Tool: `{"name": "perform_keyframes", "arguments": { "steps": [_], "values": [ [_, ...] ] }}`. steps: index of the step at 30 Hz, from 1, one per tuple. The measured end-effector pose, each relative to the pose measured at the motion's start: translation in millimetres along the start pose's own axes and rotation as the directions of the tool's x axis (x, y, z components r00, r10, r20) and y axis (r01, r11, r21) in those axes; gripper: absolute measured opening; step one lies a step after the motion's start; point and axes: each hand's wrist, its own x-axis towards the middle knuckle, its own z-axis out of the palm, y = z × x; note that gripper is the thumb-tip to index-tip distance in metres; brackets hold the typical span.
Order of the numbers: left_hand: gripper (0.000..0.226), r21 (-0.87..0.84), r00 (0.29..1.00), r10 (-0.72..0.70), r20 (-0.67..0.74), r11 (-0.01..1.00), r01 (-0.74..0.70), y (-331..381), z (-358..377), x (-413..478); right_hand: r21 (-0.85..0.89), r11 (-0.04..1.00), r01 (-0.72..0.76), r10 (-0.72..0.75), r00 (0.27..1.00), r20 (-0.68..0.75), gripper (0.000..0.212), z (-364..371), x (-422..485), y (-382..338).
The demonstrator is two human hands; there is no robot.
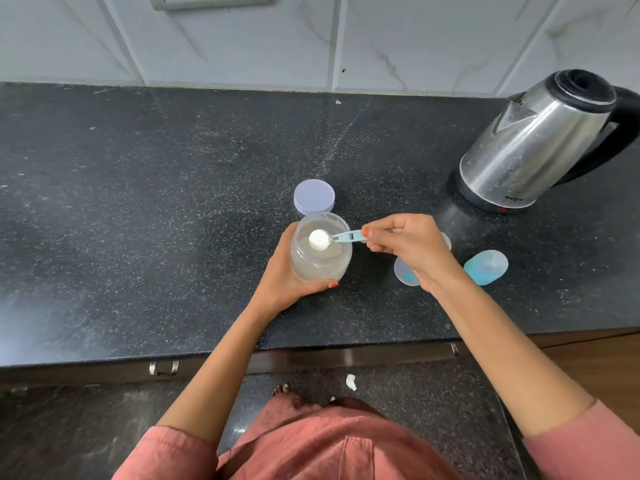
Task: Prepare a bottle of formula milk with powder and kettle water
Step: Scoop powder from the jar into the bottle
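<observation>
While pink sleeves (pixel 166 452) frame the near edge, a paper scrap (pixel 350 382) lies on the floor (pixel 415 403); a drawer handle (pixel 164 368) shows under the front of the dark speckled surface (pixel 138 202). Over that surface the left hand (pixel 287 275) curls round a clear jar (pixel 322 261), thumb on its near side, mouth uncovered; whether the jar rests on the surface cannot be told. The right hand (pixel 412 247) pinches the handle of a teal scoop (pixel 346 236) between thumb and fingertips; its bowl, heaped with white powder (pixel 318 239), hangs over the jar's mouth. Under the right wrist sits a clear piece (pixel 406 273) with a blue mark, mostly hidden; a blue-tinted cap (pixel 485 267) lies just to its right. A lavender lid (pixel 314 197) lies flat just behind the jar; a steel kettle (pixel 540 143) with a black handle stands at the far right, near the tiled wall (pixel 242 46).
</observation>
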Motion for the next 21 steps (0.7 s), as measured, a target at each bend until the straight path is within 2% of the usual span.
{"name": "perform_keyframes", "arguments": {
  "steps": [8,16,19,21],
  "values": [
    [0.086,-0.009,1.0,0.007,0.014,1.0,-0.007,1,0,-1,-0.027,0.999,0.045,-0.045,0.999,-0.007,0.006,1,-1,3],
    [0.093,-0.042,0.996,0.075,0.044,0.996,-0.073,-2,0,-1,0.045,0.998,-0.035,0.036,0.999,-0.032,0.011,0,1,3],
    [0.11,-0.027,1.0,0.011,-0.018,1.0,-0.012,-6,-2,-8,0.041,0.999,-0.02,0.021,1.0,-0.019,0.005,-1,2,5],
    [0.108,-0.006,0.997,0.018,-0.079,1.0,-0.018,-6,-3,-16,0.048,0.999,-0.013,0.013,1.0,0.002,0.004,-2,3,6]
  ]
}}
